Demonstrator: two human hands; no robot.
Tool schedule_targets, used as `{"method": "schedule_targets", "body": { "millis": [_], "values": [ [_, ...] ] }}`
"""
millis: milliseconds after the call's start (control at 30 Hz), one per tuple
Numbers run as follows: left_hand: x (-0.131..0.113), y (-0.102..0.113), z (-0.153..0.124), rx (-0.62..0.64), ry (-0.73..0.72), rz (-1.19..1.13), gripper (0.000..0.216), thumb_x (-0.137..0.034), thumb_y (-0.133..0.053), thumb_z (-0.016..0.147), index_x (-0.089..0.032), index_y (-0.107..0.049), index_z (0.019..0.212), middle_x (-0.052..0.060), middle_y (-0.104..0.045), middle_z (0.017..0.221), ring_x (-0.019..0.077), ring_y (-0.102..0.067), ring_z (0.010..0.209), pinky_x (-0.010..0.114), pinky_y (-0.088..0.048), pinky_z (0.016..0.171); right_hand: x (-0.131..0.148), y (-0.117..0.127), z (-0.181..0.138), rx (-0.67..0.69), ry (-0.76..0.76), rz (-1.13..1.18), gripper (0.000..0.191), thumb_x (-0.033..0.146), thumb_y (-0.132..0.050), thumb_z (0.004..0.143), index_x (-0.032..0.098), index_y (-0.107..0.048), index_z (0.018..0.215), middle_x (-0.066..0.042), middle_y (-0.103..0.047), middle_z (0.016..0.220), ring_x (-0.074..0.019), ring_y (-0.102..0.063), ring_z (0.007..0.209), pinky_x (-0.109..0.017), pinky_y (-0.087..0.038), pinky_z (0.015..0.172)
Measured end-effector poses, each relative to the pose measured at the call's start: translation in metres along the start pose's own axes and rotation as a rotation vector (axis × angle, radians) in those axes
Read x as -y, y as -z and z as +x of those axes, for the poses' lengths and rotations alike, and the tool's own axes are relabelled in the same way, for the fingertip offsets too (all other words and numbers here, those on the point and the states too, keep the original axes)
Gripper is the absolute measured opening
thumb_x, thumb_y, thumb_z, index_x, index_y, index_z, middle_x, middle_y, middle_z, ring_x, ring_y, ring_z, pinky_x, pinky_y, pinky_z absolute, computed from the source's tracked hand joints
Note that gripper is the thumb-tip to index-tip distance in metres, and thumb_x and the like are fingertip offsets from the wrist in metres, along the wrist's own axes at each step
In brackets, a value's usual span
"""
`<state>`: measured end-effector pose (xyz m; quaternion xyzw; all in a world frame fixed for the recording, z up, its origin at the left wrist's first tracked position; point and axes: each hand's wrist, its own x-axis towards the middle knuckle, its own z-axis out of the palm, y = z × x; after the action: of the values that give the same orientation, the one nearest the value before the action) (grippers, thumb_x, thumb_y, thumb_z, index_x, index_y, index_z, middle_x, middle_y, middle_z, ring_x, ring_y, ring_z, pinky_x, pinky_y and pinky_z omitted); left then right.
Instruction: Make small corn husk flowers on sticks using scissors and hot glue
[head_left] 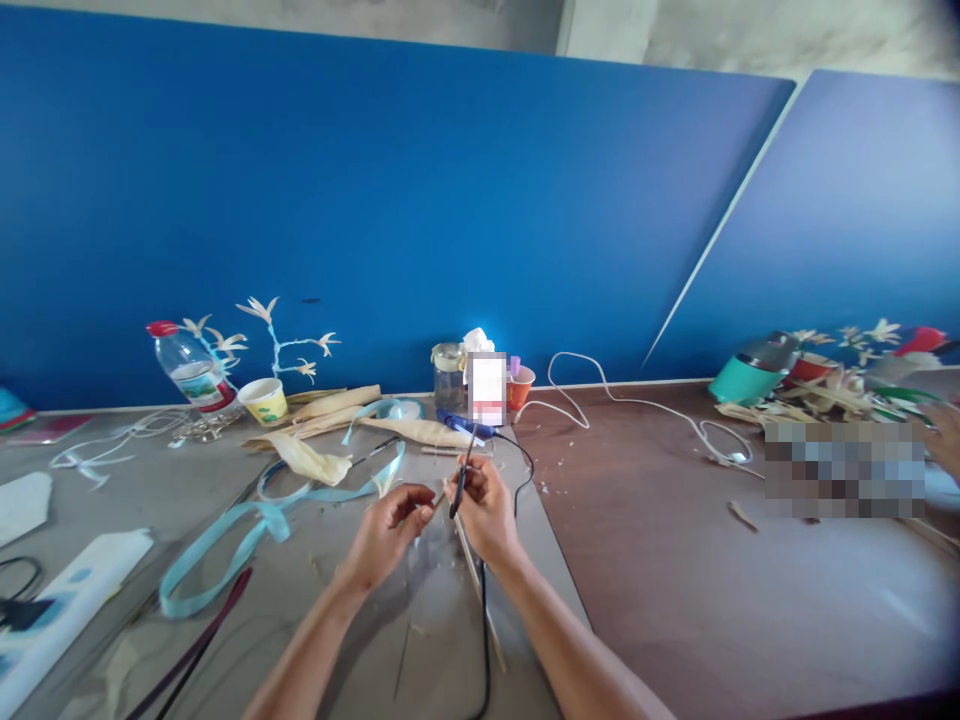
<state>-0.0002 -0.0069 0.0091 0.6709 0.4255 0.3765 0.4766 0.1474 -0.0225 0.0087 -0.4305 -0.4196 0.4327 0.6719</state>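
Above the grey table, my left hand is closed in a pinch on a small pale strip that looks like corn husk. Close beside it, my right hand is closed around slim dark scissors, their thin tip pointing up and away; fingers partly hide them. A long pale stick lies below my right hand, along a black cable. Beyond the hands are a pale husk and a blue-handled tool. Light-blue ribbon curls across the table at left.
At the back stand a red-capped bottle, a yellow-white cup, husk flowers, a glass jar and an orange cup. A power strip lies left. Another person's hand is at far right, near husk scraps.
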Motion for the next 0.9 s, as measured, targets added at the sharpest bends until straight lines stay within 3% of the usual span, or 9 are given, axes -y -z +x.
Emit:
{"method": "schedule_targets", "body": {
  "millis": [133, 433, 733, 900],
  "values": [
    [0.002, -0.005, 0.003, 0.009, 0.058, -0.068, 0.023, -0.035, -0.061, 0.069, -0.013, -0.062, 0.077, 0.0, -0.055, 0.063, 0.0105, -0.045, 0.054, 0.021, -0.034, 0.05, -0.001, -0.003, -0.003, 0.005, -0.01, -0.006, 0.032, 0.018, -0.063, 0.063, 0.018, -0.05, 0.092, 0.003, -0.058, 0.067, -0.0112, -0.056, 0.059, -0.02, -0.042, 0.053],
    [-0.01, -0.006, 0.002, 0.008, 0.134, -0.19, 0.016, -0.029, -0.062, 0.063, -0.015, -0.055, 0.068, -0.005, -0.043, 0.056, 0.0086, -0.037, 0.053, 0.02, -0.028, 0.05, -0.009, -0.003, -0.002, 0.019, -0.055, 0.066, 0.034, 0.023, -0.066, 0.063, 0.019, -0.05, 0.093, 0.002, -0.058, 0.068, -0.0101, -0.055, 0.057, -0.018, -0.04, 0.046],
    [-0.011, -0.005, 0.0, -0.002, 0.126, -0.137, 0.016, -0.031, -0.051, 0.071, -0.017, -0.055, 0.063, -0.005, -0.041, 0.051, 0.0106, -0.038, 0.05, 0.022, -0.028, 0.05, 0.001, -0.004, -0.006, 0.111, -0.097, 0.082, 0.037, 0.025, -0.068, 0.064, 0.021, -0.048, 0.095, 0.002, -0.06, 0.072, -0.0078, -0.05, 0.05, -0.017, -0.035, 0.04],
    [-0.006, -0.006, 0.0, -0.013, 0.076, -0.116, 0.01, -0.026, -0.057, 0.067, -0.016, -0.055, 0.065, -0.005, -0.044, 0.055, 0.0092, -0.038, 0.051, 0.021, -0.029, 0.049, -0.003, -0.005, -0.006, 0.037, -0.079, 0.027, 0.036, 0.022, -0.067, 0.062, 0.019, -0.051, 0.094, 0.002, -0.059, 0.069, -0.0104, -0.055, 0.057, -0.019, -0.041, 0.047]
  ]
}}
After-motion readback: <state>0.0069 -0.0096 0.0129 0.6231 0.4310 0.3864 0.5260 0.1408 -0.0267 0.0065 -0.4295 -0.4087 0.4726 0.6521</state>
